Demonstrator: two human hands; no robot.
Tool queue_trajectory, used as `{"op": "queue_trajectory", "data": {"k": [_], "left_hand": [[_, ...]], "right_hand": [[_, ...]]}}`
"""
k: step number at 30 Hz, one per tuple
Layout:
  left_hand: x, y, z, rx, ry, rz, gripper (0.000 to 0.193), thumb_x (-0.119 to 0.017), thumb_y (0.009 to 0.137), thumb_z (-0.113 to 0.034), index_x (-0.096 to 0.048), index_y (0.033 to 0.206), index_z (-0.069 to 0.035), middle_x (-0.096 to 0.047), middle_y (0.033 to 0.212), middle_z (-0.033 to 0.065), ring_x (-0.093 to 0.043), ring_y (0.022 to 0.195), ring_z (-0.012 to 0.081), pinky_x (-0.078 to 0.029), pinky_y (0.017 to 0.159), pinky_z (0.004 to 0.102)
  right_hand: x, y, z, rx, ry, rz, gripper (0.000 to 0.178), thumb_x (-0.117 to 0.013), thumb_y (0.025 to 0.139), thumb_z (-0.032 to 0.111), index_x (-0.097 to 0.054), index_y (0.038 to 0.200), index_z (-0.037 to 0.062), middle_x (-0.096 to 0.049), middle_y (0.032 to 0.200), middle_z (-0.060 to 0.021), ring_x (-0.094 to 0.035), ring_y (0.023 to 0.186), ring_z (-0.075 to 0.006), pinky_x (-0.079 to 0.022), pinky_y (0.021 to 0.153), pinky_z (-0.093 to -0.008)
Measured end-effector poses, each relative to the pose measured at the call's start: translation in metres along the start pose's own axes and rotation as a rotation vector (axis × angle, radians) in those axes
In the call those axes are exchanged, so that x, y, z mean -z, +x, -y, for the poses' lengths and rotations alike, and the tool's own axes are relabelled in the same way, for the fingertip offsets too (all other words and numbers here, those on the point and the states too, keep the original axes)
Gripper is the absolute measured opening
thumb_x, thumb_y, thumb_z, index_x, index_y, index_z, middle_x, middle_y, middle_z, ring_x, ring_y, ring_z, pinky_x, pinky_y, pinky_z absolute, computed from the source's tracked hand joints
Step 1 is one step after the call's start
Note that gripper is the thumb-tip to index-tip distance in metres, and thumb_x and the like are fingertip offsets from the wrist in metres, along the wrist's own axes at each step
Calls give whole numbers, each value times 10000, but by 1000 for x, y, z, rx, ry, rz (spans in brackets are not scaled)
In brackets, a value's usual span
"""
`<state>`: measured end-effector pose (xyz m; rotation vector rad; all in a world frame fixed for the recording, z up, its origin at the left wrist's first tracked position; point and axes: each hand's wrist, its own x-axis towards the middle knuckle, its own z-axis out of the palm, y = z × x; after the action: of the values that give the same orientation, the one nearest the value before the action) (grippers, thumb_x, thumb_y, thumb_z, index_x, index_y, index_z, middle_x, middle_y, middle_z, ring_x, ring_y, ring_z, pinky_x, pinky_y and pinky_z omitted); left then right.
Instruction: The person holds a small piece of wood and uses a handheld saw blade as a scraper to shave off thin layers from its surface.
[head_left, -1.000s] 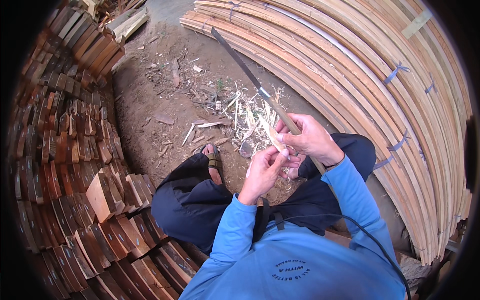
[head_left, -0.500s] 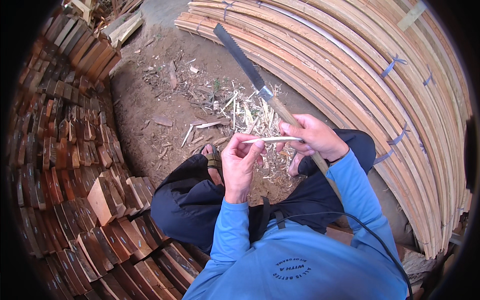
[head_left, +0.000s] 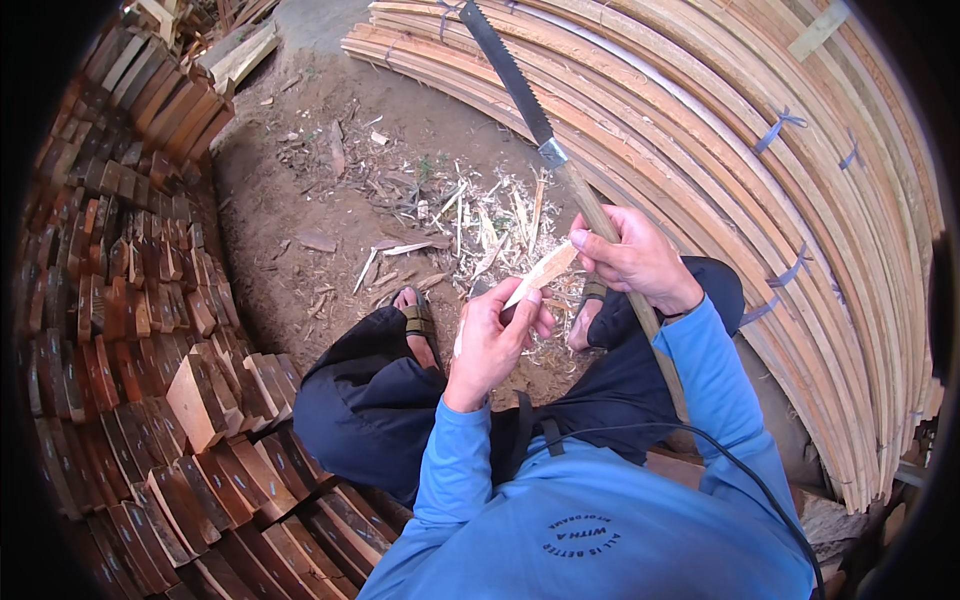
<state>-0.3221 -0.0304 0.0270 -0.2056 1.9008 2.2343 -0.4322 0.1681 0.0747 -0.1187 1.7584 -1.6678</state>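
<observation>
Through the head camera I see the left hand (head_left: 497, 330) just below the centre of the frame, thumb and fingers pinching the lower end of a pale wood sliver (head_left: 543, 274). The right hand (head_left: 640, 262), right of centre, grips its upper end between thumb and forefinger, so the sliver slants between them. A long-handled handsaw (head_left: 583, 193) runs from the top edge down beneath the right hand; I can't tell how firmly the other fingers close round it. Wood shavings (head_left: 490, 225) litter the ground near the centre, with long planks (head_left: 660, 140) filling the upper right
</observation>
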Motion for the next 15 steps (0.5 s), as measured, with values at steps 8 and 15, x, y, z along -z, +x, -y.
{"op": "queue_trajectory", "data": {"k": [8, 15], "left_hand": [[3, -3, -2, 60, 74, 65, 341, -487, 1104, -272, -691, 1086, 1, -683, 732, 2, -627, 610, 51, -421, 510, 199], [4, 5, 12, -17, 167, -291, 328, -475, 1103, -230, -685, 1015, 6, -673, 679, 19, -621, 558, 66, -446, 496, 213]], "right_hand": [[-6, 3, 5, 82, -337, -63, 256, -627, 1029, 287, -658, 1014, 33, -628, 724, 9, -581, 662, -60, -453, 604, -271], [-20, -15, 12, 269, -639, -445, 403, -481, 1080, 346, -652, 993, -9, -648, 673, -198, -667, 651, -344, -513, 642, -384]]}}
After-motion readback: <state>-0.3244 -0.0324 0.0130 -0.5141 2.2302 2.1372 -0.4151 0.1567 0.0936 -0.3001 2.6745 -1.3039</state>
